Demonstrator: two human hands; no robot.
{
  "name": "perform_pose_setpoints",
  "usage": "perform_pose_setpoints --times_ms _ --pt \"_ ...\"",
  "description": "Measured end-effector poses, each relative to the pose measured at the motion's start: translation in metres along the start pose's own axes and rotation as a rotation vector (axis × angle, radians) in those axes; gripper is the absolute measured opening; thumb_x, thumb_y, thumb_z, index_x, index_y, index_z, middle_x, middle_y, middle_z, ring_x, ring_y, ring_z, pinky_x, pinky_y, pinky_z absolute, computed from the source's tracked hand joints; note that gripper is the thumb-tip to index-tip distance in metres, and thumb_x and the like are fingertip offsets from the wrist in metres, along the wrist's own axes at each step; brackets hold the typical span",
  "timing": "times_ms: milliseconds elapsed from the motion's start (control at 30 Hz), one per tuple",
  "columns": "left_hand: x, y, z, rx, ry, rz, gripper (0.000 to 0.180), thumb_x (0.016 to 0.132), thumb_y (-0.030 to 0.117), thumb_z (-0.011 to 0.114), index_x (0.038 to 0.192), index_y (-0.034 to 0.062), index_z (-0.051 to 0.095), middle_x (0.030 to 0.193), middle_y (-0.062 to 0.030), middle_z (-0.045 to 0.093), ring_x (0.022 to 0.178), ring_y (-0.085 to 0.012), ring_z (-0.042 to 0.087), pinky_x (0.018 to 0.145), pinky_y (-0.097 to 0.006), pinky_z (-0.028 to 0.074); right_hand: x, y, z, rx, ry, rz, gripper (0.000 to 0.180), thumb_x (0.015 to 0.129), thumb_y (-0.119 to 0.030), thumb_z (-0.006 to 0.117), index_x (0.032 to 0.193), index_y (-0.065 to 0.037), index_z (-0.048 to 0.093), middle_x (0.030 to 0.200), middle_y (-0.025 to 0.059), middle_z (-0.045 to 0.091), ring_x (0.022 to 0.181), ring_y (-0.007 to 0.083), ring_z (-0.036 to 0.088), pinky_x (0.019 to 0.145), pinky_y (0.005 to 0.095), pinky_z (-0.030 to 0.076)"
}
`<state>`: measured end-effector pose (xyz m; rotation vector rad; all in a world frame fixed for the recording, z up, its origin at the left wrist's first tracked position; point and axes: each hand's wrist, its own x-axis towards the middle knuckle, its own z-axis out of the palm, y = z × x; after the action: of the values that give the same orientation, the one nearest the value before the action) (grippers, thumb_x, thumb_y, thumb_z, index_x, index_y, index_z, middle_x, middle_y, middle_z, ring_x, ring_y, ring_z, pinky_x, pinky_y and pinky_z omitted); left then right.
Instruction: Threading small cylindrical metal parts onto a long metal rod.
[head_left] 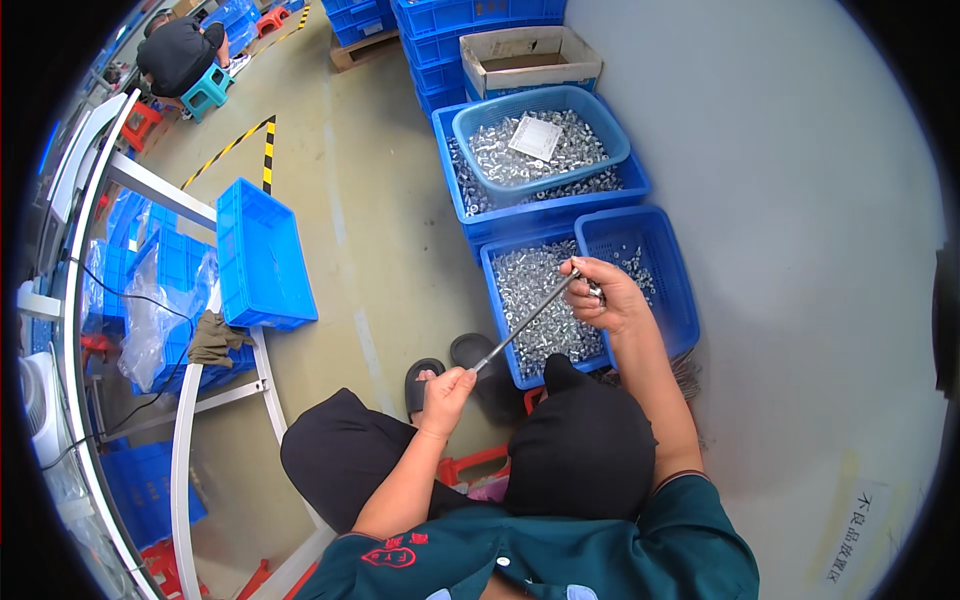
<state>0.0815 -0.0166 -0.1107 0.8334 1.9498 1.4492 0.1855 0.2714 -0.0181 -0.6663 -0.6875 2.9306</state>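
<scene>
My left hand (447,385) grips the lower end of a thin metal rod (525,321) that slants up to the right. My right hand (606,293) pinches the rod's upper end and holds small shiny metal parts at the fingertips. Both hands hover over a blue crate (502,318) filled with small silver metal parts, in front of my knees. A blue mesh basket (670,285) with a few such parts sits right behind my right hand.
Further back stands a bigger blue crate (545,214) with a round blue basin (545,110) of parts and a white slip, then a cardboard box (527,55) on stacked blue crates. An empty blue tray (260,255) rests on a white frame at left. Another person (180,52) sits far back left.
</scene>
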Motion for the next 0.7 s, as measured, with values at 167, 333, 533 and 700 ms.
perform_pose_setpoints --times_ms 167,333,533,700 --pt "0.002 0.01 -0.001 -0.177 -0.086 -0.115 0.038 0.092 0.027 0.053 0.062 0.0048 0.045 0.056 0.0049 0.037 0.055 -0.0047 0.031 0.052 -0.022 0.029 -0.002 -0.002 0.008 -0.058 0.005 -0.05 0.023 0.092 -0.021 0.05 0.1 0.0 0.056 0.063 0.0016 0.047 0.045 0.0055 0.037 0.036 0.0148 0.027" --pt "0.004 0.015 -0.001 -0.236 -0.081 -0.155 0.037 0.092 0.027 0.052 0.063 0.0054 0.045 0.057 0.0056 0.037 0.055 -0.0037 0.031 0.051 -0.021 0.027 -0.003 0.001 0.011 -0.16 0.012 -0.154 0.031 0.093 -0.022 0.05 0.113 0.001 0.053 0.067 0.0016 0.048 0.047 0.0044 0.037 0.037 0.0149 0.027" --pt "0.002 0.018 -0.002 -0.243 -0.085 -0.165 0.038 0.093 0.029 0.05 0.062 0.0065 0.045 0.057 0.0059 0.039 0.054 -0.0035 0.032 0.049 -0.021 0.026 -0.001 0.008 0.025 -0.454 0.217 -0.335 0.025 0.089 -0.017 0.054 0.104 0.002 0.059 0.062 0.0007 0.048 0.045 0.0045 0.037 0.037 0.0158 0.025" --pt "0.0 0.013 -0.001 -0.568 -0.303 -0.49 0.038 0.093 0.031 0.05 0.064 0.0075 0.049 0.058 0.0056 0.042 0.052 -0.0034 0.034 0.048 -0.02 0.027 0.003 0.018 0.018 -0.285 0.107 -0.42 0.023 0.088 -0.017 0.055 0.102 0.001 0.059 0.062 0.0 0.049 0.043 0.0044 0.036 0.037 0.0162 0.025"
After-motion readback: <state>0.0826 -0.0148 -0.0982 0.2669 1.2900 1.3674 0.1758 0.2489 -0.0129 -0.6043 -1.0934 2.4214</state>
